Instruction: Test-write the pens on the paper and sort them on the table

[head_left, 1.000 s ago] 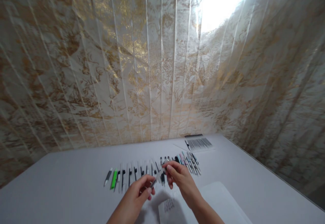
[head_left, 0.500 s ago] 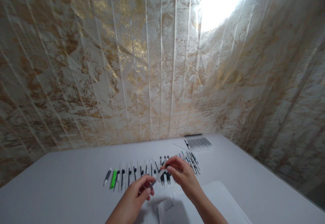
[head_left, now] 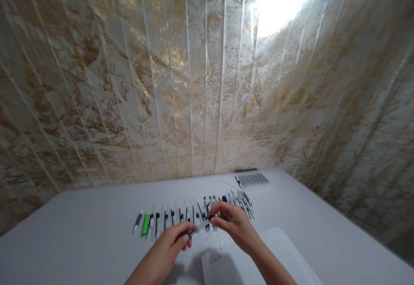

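A slim pen with a translucent barrel (head_left: 202,224) slants between my two hands above the table. My left hand (head_left: 173,242) pinches its lower, darker end between thumb and fingers. At the upper end, my right hand (head_left: 233,222) has thumb and forefinger closed on a small black piece; whether that piece is joined to the barrel I cannot tell. Just beyond the hands lies a row of clear pen barrels (head_left: 163,218) with black parts and thin dark sticks beside them. A bright green pen (head_left: 145,224) and a grey-and-white pen (head_left: 137,222) lie at its left end.
Several pens (head_left: 246,205) lie close together right of my right hand. Farther back is a flat set of thin dark refills (head_left: 254,180) with black tips. A white sheet with printed lines (head_left: 215,256) lies below my hands, overlapping a larger white pad (head_left: 278,244).
My hands have come slightly closer together, and the pen now lies flatter between them. The right hand has shifted a little down and left. Both keep hold of it.
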The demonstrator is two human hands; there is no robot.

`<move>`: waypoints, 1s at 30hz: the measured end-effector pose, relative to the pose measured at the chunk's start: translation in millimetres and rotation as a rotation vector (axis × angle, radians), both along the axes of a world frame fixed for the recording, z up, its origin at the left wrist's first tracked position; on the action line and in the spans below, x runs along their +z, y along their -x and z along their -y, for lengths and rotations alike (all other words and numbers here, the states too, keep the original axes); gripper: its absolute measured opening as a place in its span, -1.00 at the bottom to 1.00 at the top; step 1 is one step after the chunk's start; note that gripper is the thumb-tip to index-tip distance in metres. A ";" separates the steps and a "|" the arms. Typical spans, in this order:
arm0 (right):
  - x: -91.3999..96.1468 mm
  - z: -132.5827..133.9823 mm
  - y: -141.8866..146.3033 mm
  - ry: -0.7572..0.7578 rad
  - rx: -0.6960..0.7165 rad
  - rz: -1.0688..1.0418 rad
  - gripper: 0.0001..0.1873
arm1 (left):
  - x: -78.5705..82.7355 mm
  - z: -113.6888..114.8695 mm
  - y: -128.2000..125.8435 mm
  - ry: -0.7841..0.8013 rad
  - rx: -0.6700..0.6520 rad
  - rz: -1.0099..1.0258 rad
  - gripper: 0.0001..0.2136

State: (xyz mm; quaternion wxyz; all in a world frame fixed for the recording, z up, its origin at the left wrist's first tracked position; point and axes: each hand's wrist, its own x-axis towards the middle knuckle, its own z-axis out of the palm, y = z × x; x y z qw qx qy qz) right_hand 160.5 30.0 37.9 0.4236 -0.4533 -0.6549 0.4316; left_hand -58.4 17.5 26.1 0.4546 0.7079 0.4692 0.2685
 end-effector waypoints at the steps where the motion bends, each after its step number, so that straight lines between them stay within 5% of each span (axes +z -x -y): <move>1: 2.1 1.2 -0.6 -0.019 0.004 0.039 -0.93 | -0.6 -0.3 1.5 -0.003 -0.015 -0.008 -0.64; 30: 20.8 14.5 -4.6 -0.220 0.091 0.330 -0.92 | 20.3 2.0 10.7 0.141 -0.159 0.132 -0.75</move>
